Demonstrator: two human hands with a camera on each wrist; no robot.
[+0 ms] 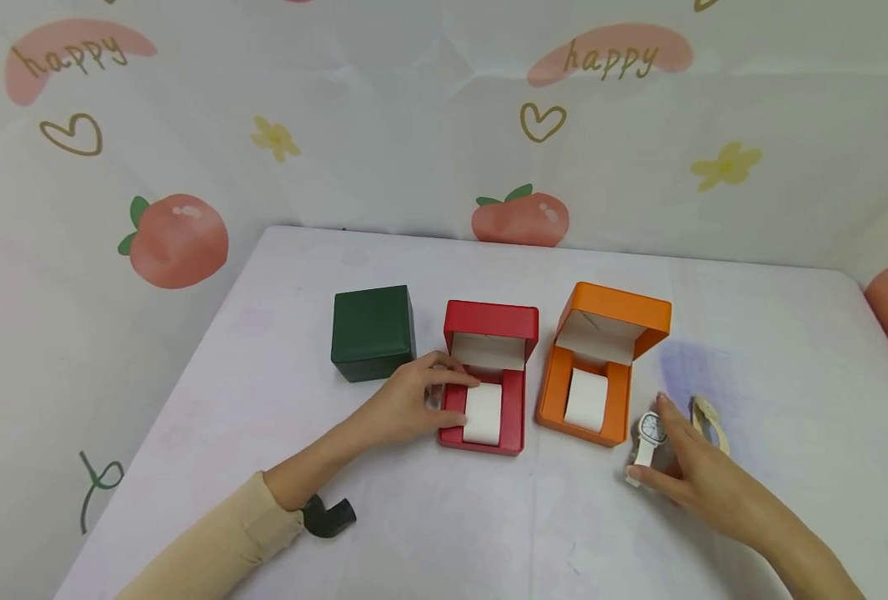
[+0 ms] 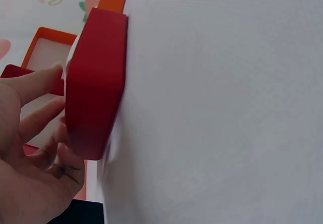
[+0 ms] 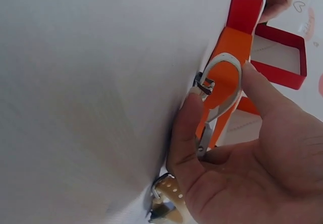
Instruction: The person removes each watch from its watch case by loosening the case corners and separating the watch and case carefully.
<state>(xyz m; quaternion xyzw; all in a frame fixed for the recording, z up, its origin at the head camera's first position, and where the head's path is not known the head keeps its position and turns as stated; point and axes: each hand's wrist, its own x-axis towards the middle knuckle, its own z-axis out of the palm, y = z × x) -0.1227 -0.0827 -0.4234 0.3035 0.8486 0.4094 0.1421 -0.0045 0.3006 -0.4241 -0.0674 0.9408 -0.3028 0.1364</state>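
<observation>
In the head view, an opened red watch box point(image 1: 514, 417) holds a white cushion point(image 1: 483, 421). My left hand point(image 1: 417, 398) reaches in from the left, thumb and index finger pinching the cushion at its left side and upper end. The other fingers are bent beside it. To the right, my right hand point(image 1: 714, 483) pinches a white-strapped wristwatch point(image 1: 644, 442) between thumb and fingers. Its closed strap loop point(image 3: 229, 62) and buckle show in the right wrist view. An opened orange watch box point(image 1: 619, 392) with its own white cushion point(image 1: 586, 400) stands between the hands.
A closed dark green box point(image 1: 371, 329) stands left of the red one. Just beyond the right hand lies a cream-strapped watch point(image 1: 709, 421). A black curved object point(image 1: 331, 518) lies partly behind the left sleeve. A patterned cloth wall point(image 1: 413, 167) rises behind the table.
</observation>
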